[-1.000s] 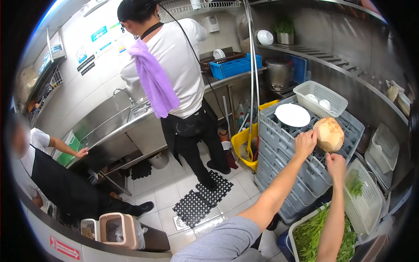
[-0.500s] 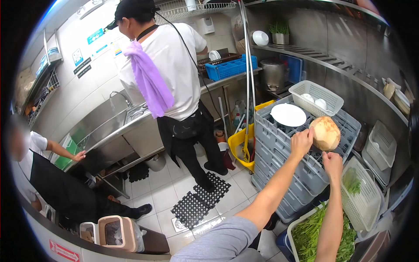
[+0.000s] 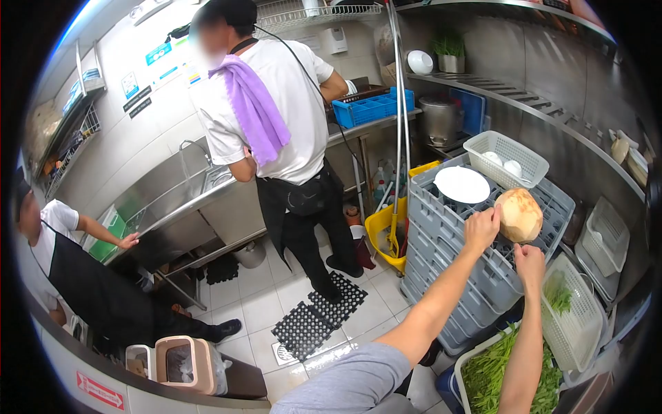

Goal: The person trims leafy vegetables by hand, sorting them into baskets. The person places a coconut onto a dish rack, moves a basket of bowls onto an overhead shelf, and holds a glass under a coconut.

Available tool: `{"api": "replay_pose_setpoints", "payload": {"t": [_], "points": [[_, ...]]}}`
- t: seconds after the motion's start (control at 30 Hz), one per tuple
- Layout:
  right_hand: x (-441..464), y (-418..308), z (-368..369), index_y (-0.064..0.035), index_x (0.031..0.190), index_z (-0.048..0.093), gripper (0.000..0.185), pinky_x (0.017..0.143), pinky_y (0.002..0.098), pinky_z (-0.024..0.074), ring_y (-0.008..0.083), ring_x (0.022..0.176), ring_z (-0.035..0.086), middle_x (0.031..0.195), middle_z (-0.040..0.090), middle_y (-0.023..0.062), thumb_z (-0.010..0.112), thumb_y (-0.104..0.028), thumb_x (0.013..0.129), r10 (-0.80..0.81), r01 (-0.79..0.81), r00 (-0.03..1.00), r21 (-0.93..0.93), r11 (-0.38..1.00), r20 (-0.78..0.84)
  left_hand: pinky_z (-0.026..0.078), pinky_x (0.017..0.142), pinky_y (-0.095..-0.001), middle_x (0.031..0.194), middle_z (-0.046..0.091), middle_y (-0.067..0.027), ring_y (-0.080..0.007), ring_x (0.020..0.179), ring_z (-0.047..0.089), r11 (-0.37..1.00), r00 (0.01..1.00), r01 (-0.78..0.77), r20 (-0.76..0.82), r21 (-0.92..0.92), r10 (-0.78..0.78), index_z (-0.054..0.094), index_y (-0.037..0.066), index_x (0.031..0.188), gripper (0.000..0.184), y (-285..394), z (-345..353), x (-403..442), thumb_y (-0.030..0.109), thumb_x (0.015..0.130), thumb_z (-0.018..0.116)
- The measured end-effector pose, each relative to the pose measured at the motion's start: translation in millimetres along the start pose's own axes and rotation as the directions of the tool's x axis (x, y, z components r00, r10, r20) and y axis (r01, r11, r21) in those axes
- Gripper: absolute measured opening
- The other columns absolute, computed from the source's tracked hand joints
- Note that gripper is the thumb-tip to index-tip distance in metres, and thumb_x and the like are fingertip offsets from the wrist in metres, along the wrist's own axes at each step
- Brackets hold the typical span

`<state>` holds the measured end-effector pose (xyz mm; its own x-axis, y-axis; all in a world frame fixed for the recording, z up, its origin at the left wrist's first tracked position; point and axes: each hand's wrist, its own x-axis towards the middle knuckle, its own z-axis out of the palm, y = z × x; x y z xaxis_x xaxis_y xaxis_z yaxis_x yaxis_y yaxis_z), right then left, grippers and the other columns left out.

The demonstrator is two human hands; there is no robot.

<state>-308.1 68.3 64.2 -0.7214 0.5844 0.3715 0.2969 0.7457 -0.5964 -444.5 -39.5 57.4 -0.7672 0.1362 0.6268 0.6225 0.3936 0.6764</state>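
A pale, trimmed coconut (image 3: 520, 216) with brown patches is above the top grey dish rack. My left hand (image 3: 482, 229) is closed at the coconut's left side, with its fingertips against the edge. Just below the coconut, my right hand (image 3: 529, 265) is closed in a pinch near its lower edge. Whatever its fingers hold is hidden. A white plate (image 3: 461, 184) lies on the stack of grey racks (image 3: 448, 238), left of the coconut. Behind it stands a white plastic basket (image 3: 534, 172) with white bowls inside.
Below my right arm is a bin of leafy greens (image 3: 479, 376), beside a tilted white basket (image 3: 574, 324). A yellow mop bucket (image 3: 386, 238) stands left of the racks. One co-worker (image 3: 283, 117) stands at the sink counter; another person (image 3: 83, 276) is at far left.
The co-worker with the purple towel has turned, and a bent arm now shows at the waist. My view has shifted slightly; my hands stay at the coconut.
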Motion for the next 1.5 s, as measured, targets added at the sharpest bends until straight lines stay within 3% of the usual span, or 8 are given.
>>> {"api": "replay_pose_setpoints", "payload": {"t": [0.4,0.47,1.2,1.27,1.4,1.5], "points": [[2.4,4.4,4.8,0.0015,0.068,0.063,0.040,0.060,0.0454,0.0463,0.0385,0.062,0.061,0.064,0.061,0.0199,0.065,-0.032,0.089,0.012,-0.011,1.000,0.017,1.000,-0.010,0.050,0.063,-0.0546,0.069,0.063,-0.0254,-0.0462,0.067,0.063,1.000,1.000,-0.001,-0.002,-0.021,0.001,0.065,0.004,0.069,0.050,0.2,-0.3,-0.1,0.041,0.099,0.048],[4.6,9.8,9.6,-0.0021,0.062,0.065,0.041,0.056,0.0423,0.0452,0.0295,0.054,0.061,0.056,0.061,0.0146,0.065,-0.033,0.089,-0.019,0.019,0.998,-0.010,1.000,-0.060,0.050,0.063,-0.0545,0.069,0.063,-0.0255,-0.0461,0.067,0.063,1.000,1.000,0.004,0.008,-0.021,-0.003,0.066,0.004,0.070,0.050,0.3,-0.7,0.0,0.041,0.099,0.048],[2.5,7.5,6.7,-0.0006,0.063,0.064,0.041,0.055,0.0429,0.0442,0.0302,0.053,0.060,0.056,0.060,0.0157,0.065,-0.031,0.089,-0.040,0.041,0.997,0.005,0.999,-0.061,0.051,0.062,-0.0537,0.068,0.063,-0.0250,-0.0453,0.066,0.063,1.000,1.000,-0.012,-0.010,-0.006,0.012,0.066,0.004,0.070,0.050,-0.5,0.1,0.0,0.041,0.099,0.048],[3.2,7.1,5.8,0.0011,0.066,0.062,0.039,0.058,0.0451,0.0452,0.0385,0.059,0.059,0.062,0.060,0.0199,0.066,-0.031,0.089,-0.030,0.030,0.999,0.019,0.999,-0.024,0.051,0.063,-0.0541,0.069,0.063,-0.0251,-0.0456,0.067,0.063,1.000,1.000,0.002,-0.008,-0.013,-0.002,0.065,0.004,0.069,0.051,-0.3,0.6,0.0,0.041,0.099,0.049],[1.7,5.2,5.1,0.0011,0.066,0.061,0.039,0.058,0.0451,0.0448,0.0386,0.059,0.058,0.062,0.059,0.0201,0.066,-0.030,0.089,-0.024,0.024,0.999,0.027,0.999,-0.027,0.051,0.062,-0.0537,0.068,0.063,-0.0249,-0.0452,0.066,0.063,1.000,1.000,-0.014,-0.013,-0.003,0.014,0.066,0.005,0.070,0.050,-1.1,0.8,-0.3,0.041,0.099,0.048],[2.6,8.1,8.1,0.0003,0.063,0.064,0.041,0.056,0.0435,0.0443,0.0316,0.054,0.060,0.056,0.060,0.0166,0.064,-0.031,0.089,-0.055,0.054,0.996,-0.005,0.999,-0.067,0.052,0.061,-0.0534,0.067,0.063,-0.0245,-0.0448,0.064,0.064,1.000,1.000,-0.026,-0.014,0.008,0.027,0.067,0.005,0.070,0.050,-1.0,0.3,-0.5,0.040,0.099,0.047]]}}
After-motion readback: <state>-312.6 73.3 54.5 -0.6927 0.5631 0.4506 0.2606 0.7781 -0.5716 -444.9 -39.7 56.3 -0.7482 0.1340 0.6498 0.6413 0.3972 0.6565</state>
